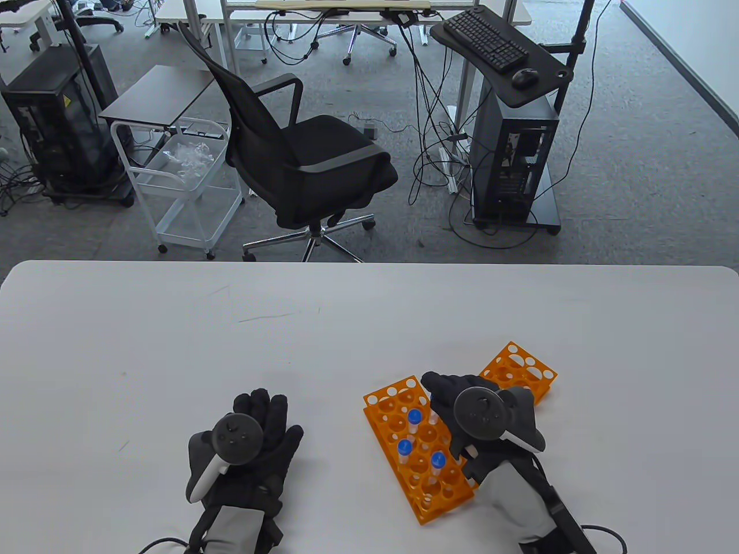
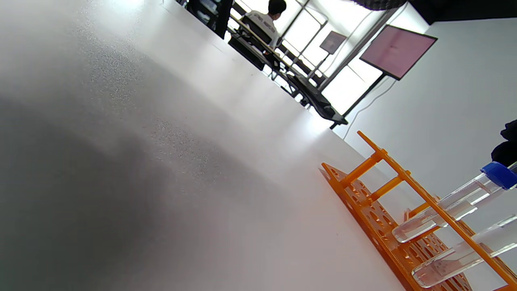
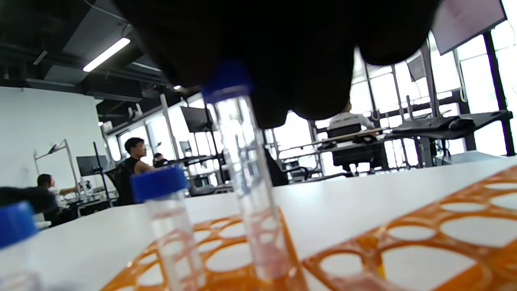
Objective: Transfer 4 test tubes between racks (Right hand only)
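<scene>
A long orange rack [image 1: 397, 404] lies on the white table with three blue-capped test tubes [image 1: 405, 447] standing in it. My right hand [image 1: 440, 398] hovers over the rack's far right side. In the right wrist view its fingers [image 3: 282, 48] grip the blue cap of a fourth tube [image 3: 242, 161], which stands upright with its lower end in a rack hole. A smaller orange rack [image 1: 518, 372] with no tubes showing lies just right of the hand. My left hand [image 1: 262, 415] rests flat on the table, fingers spread, holding nothing.
In the left wrist view the long rack [image 2: 363, 202] and two tubes [image 2: 456, 198] show from the side. The table [image 1: 173, 346] stretches to the left and back. An office chair [image 1: 306, 161], a cart and computer stands are beyond the far edge.
</scene>
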`<state>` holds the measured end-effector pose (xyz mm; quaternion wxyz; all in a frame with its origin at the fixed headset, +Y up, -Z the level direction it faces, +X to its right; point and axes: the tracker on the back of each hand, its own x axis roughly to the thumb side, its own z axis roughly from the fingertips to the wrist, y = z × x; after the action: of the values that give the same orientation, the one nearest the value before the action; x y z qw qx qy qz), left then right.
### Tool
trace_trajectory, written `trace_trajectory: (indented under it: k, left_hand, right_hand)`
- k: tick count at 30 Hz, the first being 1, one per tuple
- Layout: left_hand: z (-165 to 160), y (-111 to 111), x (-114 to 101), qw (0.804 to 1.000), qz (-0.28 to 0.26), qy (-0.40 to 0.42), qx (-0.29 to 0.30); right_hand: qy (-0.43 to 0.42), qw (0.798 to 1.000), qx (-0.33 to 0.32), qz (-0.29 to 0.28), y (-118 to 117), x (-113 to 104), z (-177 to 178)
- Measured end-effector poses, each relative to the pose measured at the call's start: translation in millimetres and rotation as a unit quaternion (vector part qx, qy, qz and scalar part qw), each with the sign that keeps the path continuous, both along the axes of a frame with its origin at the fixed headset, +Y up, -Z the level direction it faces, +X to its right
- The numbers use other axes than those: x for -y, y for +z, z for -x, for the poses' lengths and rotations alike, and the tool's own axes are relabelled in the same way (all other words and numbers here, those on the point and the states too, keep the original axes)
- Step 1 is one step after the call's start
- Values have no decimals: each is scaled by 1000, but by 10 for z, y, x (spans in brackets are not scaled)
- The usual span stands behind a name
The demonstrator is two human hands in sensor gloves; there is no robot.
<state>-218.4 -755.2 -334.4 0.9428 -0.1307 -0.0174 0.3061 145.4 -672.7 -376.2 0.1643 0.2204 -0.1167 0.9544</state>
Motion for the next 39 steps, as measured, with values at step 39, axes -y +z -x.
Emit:
trace_trajectory:
  k: [39]
  left_hand:
    - [-14, -1, 7, 1000, -1, -2, 4]
  right_hand:
    - [43, 998, 3, 36, -47, 182, 84]
